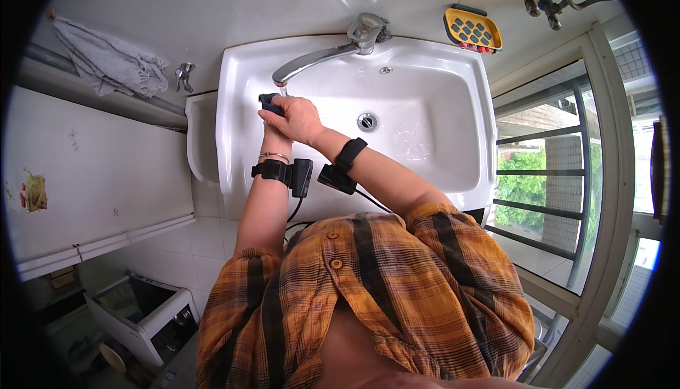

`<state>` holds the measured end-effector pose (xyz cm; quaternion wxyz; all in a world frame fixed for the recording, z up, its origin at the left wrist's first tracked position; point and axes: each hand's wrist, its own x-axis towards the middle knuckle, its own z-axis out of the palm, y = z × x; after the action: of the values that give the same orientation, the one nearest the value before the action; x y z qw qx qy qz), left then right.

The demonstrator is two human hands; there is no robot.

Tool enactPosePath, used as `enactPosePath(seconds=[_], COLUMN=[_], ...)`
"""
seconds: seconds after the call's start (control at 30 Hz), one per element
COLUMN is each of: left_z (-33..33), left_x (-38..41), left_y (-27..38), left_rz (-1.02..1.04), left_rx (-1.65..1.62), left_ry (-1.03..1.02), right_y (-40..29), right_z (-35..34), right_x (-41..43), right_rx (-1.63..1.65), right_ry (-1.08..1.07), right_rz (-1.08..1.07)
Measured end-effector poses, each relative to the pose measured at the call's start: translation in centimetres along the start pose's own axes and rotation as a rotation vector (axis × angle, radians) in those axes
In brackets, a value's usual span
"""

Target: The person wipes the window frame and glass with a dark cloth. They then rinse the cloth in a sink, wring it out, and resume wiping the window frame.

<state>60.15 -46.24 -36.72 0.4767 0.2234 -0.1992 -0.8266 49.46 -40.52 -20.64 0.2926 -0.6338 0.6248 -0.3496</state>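
A small dark cloth (270, 103) is bunched beneath the spout of a chrome faucet (313, 62), at the left side of a white ceramic sink (451, 107). A thin stream of water (283, 90) falls from the spout onto or beside it. My right hand (298, 117) reaches across to the left, with its thumb and fingers closed on the cloth's right end. Under it lies my left hand (277, 133), mostly covered by the right one, so its fingers and grip are hidden. The two hands touch.
A metal drain (367, 122) sits in the basin floor. On the wall are a yellow soap holder (473, 29), a grey towel (111, 57) and a small tap (185, 77). A white panel (106, 160) stands left, a window (547, 176) right. Cables run from my black wrist devices.
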Motion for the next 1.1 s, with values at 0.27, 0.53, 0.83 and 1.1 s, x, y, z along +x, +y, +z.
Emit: enactPosePath(seconds=[0.27, 0.53, 0.83, 1.1], left_z=[7.0, 5.6, 11.7, 11.1], left_x=[0.3, -1.6, -2.6, -2.0], left_y=[-0.1, 2.2, 1.4, 3.5], left_rz=[-0.190, -0.059, -0.138, 0.042], left_rx=[0.090, 0.010, 0.179, 0.348], left_ry=[0.424, 0.201, 0.517, 0.516], right_y=[3.6, 0.6, 2.3, 7.8], right_z=[-0.8, 0.7, -0.8, -1.0], right_x=[2.8, 0.4, 2.4, 2.0], right_rx=[-0.280, -0.072, -0.297, -0.029], right_ry=[0.077, 0.097, 0.023, 0.178], right_rz=[0.054, 0.011, 0.099, 0.308])
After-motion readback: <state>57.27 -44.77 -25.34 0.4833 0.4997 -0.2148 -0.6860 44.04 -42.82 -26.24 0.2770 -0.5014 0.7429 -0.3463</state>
